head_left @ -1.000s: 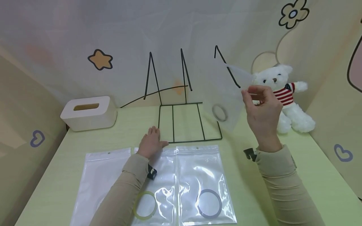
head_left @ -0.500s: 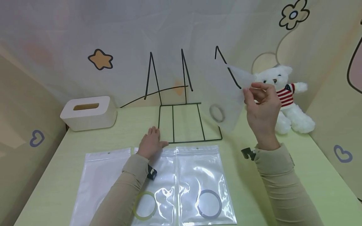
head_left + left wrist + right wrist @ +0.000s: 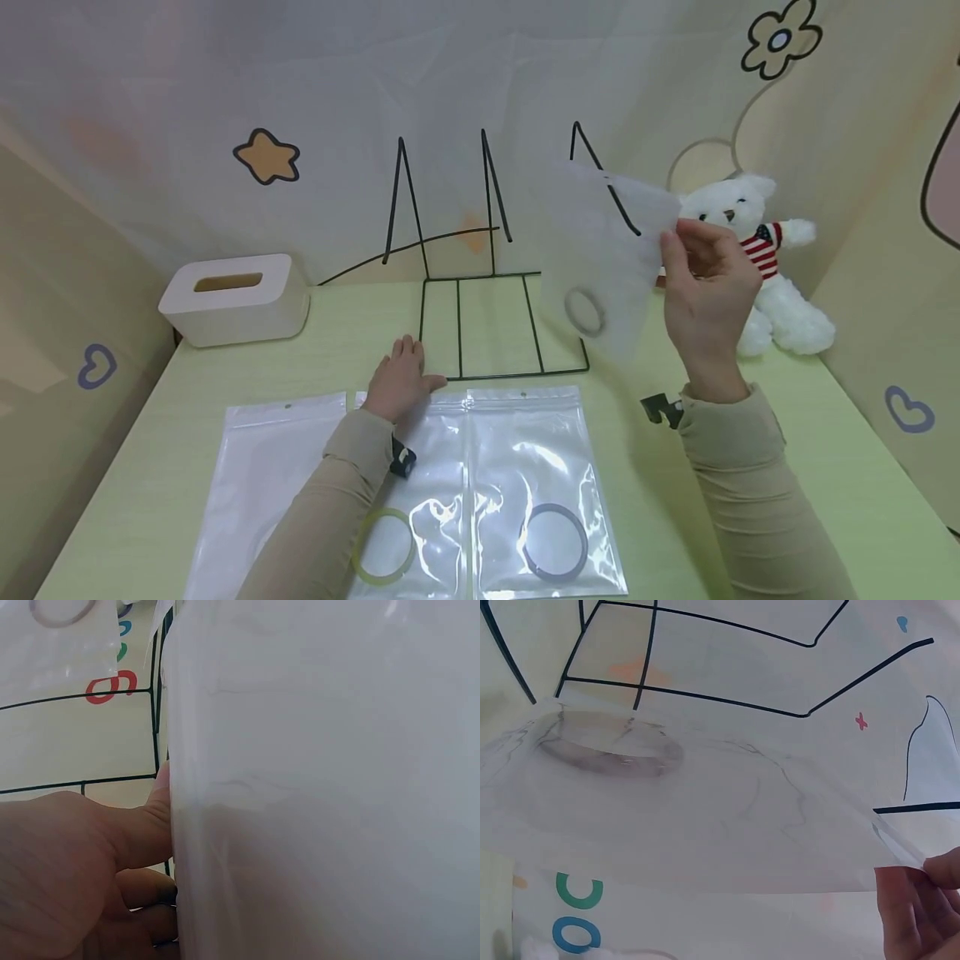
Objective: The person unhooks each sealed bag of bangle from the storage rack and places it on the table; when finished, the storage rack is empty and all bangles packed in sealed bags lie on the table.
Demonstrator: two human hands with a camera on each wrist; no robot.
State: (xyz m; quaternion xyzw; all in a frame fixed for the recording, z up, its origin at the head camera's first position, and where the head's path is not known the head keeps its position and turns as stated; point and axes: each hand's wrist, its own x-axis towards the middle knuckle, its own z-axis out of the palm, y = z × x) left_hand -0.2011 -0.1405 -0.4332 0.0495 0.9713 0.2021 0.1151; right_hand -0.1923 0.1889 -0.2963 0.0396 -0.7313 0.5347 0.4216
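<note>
My right hand (image 3: 708,287) pinches the upper right corner of a translucent zip bag (image 3: 600,242) with a greyish ring (image 3: 584,312) inside. The black wire rack's right prong (image 3: 624,208) passes through the bag near its top edge. In the right wrist view the ring (image 3: 607,761) shows through the film, and the thumb and fingers grip the corner at lower right. My left hand (image 3: 401,379) rests on the front left corner of the wire rack (image 3: 510,376), fingers along the side and thumb stretched along the front bar. The rack's left and middle prongs carry nothing.
Three zip bags lie side by side in front: a left bag (image 3: 288,433), a middle one with a yellow ring (image 3: 384,579), and a right one with a lilac ring (image 3: 555,575). A white tissue box (image 3: 247,312) stands back left, a white teddy bear (image 3: 795,317) back right.
My right hand has shifted slightly to the right, with the bag's corner still pinched, and the ring in the bag has swung a little. My left hand has not moved.
</note>
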